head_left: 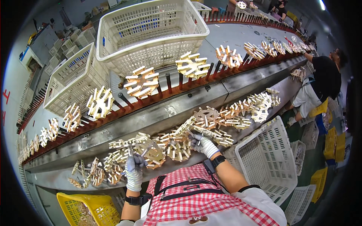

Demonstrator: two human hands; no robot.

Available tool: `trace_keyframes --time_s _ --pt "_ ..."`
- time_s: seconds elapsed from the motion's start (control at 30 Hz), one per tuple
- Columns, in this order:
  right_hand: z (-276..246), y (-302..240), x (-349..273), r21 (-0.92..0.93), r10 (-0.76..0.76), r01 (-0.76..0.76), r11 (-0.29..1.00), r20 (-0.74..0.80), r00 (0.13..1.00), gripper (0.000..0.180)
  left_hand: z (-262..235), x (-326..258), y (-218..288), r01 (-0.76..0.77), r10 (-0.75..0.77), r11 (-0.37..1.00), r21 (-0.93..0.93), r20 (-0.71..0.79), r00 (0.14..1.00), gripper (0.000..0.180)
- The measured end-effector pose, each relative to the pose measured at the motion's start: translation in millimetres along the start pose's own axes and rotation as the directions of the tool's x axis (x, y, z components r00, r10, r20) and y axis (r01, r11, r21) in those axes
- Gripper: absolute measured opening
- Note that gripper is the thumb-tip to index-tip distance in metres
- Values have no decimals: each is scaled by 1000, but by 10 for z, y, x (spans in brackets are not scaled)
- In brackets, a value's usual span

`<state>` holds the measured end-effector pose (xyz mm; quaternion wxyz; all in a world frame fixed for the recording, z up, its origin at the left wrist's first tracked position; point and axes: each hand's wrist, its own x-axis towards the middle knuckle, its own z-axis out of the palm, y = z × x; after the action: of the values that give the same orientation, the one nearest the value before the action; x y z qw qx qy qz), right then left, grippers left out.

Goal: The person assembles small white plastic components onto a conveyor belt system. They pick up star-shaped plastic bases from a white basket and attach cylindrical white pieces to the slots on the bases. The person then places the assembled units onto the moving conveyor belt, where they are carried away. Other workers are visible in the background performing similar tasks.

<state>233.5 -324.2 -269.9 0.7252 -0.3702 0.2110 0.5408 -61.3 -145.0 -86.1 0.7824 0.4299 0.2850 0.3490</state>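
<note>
My left hand (pixel 134 171), in a grey and white glove, is closed at the near edge of a heap of round, brass-coloured metal pieces (pixel 154 155) with white bars around them. Short, pale, rod-like bits stick out by its fingers; what it grips is hard to make out. Gloved likewise, my right hand (pixel 203 145) has its fingers curled in against the heap further right. A piece's bars meet its fingertips, and whatever lies inside its grip is hidden. Similar barred pieces (pixel 141 82) sit on a row of upright posts (pixel 168 83) beyond the metal ledge (pixel 169 110).
White plastic crates (pixel 151 49) stand behind the posts. A yellow basket (pixel 85 199) is at my lower left, and a large white crate (pixel 269 162) leans at my right. Another person (pixel 320 79) works further along the line. Yellow bins (pixel 330 143) stand at far right.
</note>
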Motion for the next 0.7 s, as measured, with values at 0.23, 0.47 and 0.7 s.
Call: trace_keyframes --time_s 0.23,0.47,0.7 --pt "49 -12 61 -105 -46 42 994 -34 998 20 -251 173 -193 34 -29 999 -38 116 993 41" --pt "-25 14 165 -258 -104 69 964 -126 987 15 -366 243 -320 31 -22 997 -65 144 989 44" --pt "-153 29 81 -247 -171 117 962 -210 963 15 -260 265 -287 51 -35 994 -98 157 987 44"
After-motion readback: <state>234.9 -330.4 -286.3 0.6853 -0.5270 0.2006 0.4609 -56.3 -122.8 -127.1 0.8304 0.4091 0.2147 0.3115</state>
